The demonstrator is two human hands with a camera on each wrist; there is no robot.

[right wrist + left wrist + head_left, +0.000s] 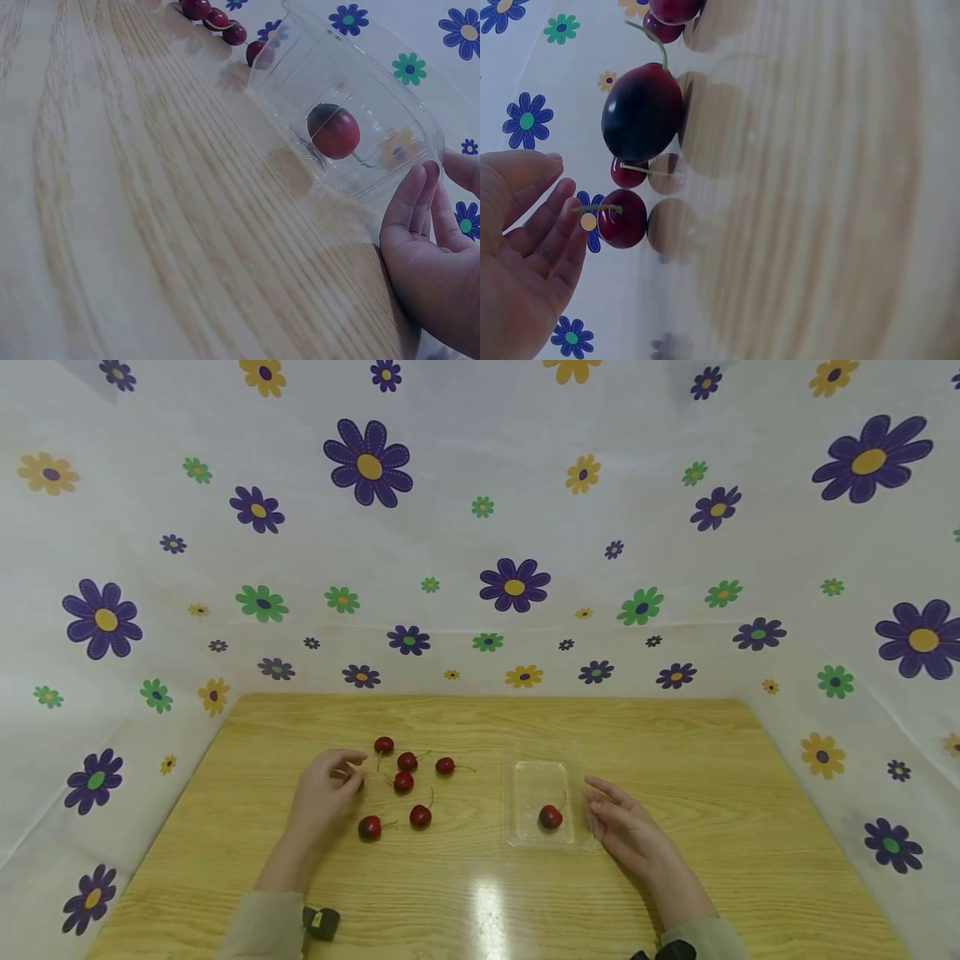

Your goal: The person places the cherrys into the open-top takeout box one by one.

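Observation:
My left hand (324, 789) is at the left of a loose group of cherries, its fingers slightly bent. In the left wrist view its fingertips reach the stem of a dark red cherry (622, 219), which the hand mostly hides in the head view. A darker cherry (643, 112) stands nearer that camera. My right hand (633, 831) rests along the right side of a clear plastic container (512, 839), fingers relaxed with the tips at its wall. Inside the container lies one cherry (551, 817) with its stem, dark on one side (334, 131).
Several stemmed cherries lie spread between the left hand and the container, among them a front one (420, 816) and a right one (445, 766). The wooden table (465, 893) meets a flower-printed cloth (450, 543) at the back and sides.

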